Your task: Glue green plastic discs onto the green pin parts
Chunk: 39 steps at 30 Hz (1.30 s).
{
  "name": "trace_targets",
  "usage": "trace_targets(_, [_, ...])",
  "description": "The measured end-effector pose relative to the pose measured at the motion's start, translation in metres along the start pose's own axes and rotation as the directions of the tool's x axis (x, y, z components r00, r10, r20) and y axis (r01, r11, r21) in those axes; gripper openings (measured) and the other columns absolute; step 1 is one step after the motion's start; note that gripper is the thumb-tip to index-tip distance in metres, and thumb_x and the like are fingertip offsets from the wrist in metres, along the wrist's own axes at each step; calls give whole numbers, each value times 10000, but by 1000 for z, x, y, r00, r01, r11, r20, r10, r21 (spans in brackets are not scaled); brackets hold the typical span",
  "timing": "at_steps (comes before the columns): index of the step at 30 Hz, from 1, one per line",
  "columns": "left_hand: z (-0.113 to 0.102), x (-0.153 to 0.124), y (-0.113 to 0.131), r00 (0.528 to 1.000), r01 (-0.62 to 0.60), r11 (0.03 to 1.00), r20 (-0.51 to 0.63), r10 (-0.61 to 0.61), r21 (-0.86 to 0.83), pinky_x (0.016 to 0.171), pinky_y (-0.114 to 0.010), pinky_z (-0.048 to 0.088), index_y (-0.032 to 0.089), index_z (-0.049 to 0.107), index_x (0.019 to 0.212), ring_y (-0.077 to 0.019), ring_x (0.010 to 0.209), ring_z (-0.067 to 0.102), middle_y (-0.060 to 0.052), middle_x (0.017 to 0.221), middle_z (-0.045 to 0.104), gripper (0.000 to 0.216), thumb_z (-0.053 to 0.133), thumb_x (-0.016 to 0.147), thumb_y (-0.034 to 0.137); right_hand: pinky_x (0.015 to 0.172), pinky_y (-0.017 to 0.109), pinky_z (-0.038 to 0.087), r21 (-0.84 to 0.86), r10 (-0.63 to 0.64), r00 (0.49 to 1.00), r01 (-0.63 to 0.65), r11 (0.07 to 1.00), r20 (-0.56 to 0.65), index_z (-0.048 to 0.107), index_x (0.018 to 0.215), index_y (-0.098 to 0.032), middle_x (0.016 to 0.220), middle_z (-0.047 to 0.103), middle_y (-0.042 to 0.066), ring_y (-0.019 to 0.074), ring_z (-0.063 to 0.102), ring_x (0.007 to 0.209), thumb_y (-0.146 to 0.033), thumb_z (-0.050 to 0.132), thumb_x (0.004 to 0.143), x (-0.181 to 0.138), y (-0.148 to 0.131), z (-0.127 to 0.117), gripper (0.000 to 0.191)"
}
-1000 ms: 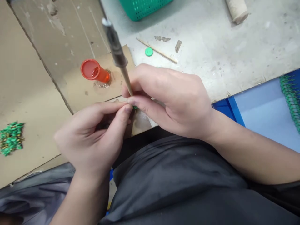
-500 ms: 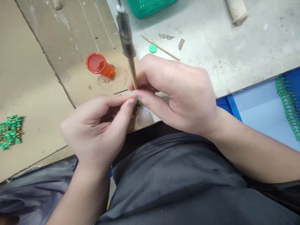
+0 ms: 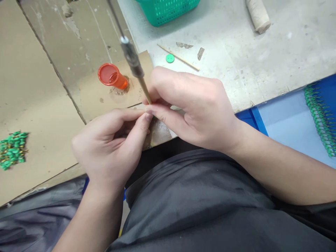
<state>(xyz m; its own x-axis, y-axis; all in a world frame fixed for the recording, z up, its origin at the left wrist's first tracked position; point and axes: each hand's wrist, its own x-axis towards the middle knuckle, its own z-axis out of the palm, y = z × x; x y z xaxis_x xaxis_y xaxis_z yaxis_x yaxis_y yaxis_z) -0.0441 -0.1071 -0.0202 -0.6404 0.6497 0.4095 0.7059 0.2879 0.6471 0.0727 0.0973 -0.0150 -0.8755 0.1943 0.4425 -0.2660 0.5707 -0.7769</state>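
Gripping this slim tool (image 3: pixel 133 60) in my right fingers (image 3: pixel 169 118), its shaft running up toward eleven o'clock! Just beside, my left fingers (image 3: pixel 138 128) pinch closed, on what I can't tell. Orange cup (image 3: pixel 119 81) at ten; green button (image 3: pixel 170 58) at one, flat on the counter (image 3: pixel 225 52).

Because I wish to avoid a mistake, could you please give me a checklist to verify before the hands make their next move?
1. Right grip closed around the slim tool with tan shaft and dark barrel: ok.
2. Tool's lower end in sight: not ok, it is covered.
3. Left grip pinching something firmly: cannot tell, the pinch hides it.
4. Flared, translucent orange cup standing upright, apart from both grips: ok.
5. Round green two-hole button lying apart from both grips: ok.
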Motion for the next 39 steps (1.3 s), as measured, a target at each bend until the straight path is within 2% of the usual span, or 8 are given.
trace_targets(5, [-1, -1, -2, 1000, 13, 1000, -2, -13, 3, 792, -220, 635, 272, 956, 1112, -140, 826, 780, -2, 1007, 865, 92, 917, 1156, 343, 980, 253, 660, -4, -33, 999, 33, 999, -42, 749, 1114, -308, 1131, 838, -30, 164, 812, 1058, -303, 628, 1225, -1, 4, 1, 164])
trace_targets(8, [-1, -1, -3, 1000, 27, 999, -3, -27, -22, 775, -204, 607, 282, 958, 1121, -130, 829, 787, -2, 1016, 870, 64, 926, 1146, 331, 993, 241, 660, 21, -15, 999, 16, 1000, -52, 738, 1106, -309, 1135, 845, -34, 155, 812, 1058, -316, 625, 1232, -3, 4, -1, 170])
trace_targets(12, [0, -1, -2, 997, 71, 996, 9, -70, -52, 762, -186, 588, 319, 959, 1142, -106, 810, 779, 25, 1007, 869, 24, 937, 1132, 320, 944, 317, 718, 37, 85, 985, -80, 996, -153, 745, 1173, -291, 1150, 830, 22, 203, 814, 990, -459, 636, 1238, -6, 0, -9, 211])
trace_targets(17, [1, -3, -3, 993, 117, 992, -9, -118, -45, 737, -189, 602, 309, 962, 1156, -115, 793, 779, 6, 998, 867, 66, 952, 1112, 358, 943, 366, 741, 28, 158, 970, -155, 988, -185, 722, 1116, -314, 1145, 800, 37, 239, 821, 1016, -408, 682, 1198, -10, -1, -13, 131])
trace_targets(24, [0, -1, 3, 958, 275, 924, -8, -288, -266, 713, -124, 639, 270, 966, 1117, -107, 743, 780, -36, 982, 865, 80, 969, 1040, 295, 866, 355, 743, 182, 205, 928, -153, 971, -312, 709, 1109, -276, 1064, 782, 13, 194, 807, 928, -378, 713, 1216, -21, 9, 3, 147])
trace_targets(30, [-13, 15, 5, 923, 378, 810, 112, -369, -449, 623, -136, 622, 207, 940, 997, -125, 613, 716, -54, 772, 777, 154, 1025, 951, 327, 852, 337, 766, 314, 334, 896, -240, 919, -292, 760, 1121, -259, 1029, 836, 11, 191, 849, 930, -342, 812, 1180, -24, 4, -2, 114])
trace_targets(35, [-27, 29, -5, 883, 468, 682, 274, -381, -562, 577, -210, 634, 191, 901, 877, -158, 561, 674, -100, 782, 781, 299, 1084, 862, 427, 817, 286, 736, 351, 344, 901, -243, 905, -265, 788, 1117, -248, 979, 845, -11, 164, 858, 897, -237, 835, 1140, -25, 4, -4, 53])
trace_targets(39, [-35, 36, -6, 853, 521, 613, 346, -390, -594, 552, -213, 611, 200, 872, 804, -155, 524, 643, -81, 733, 743, 241, 1024, 816, 387, 821, 283, 750, 328, 339, 904, -247, 912, -260, 800, 1092, -256, 965, 859, -13, 163, 867, 867, -215, 840, 1124, -27, 3, -4, 66])
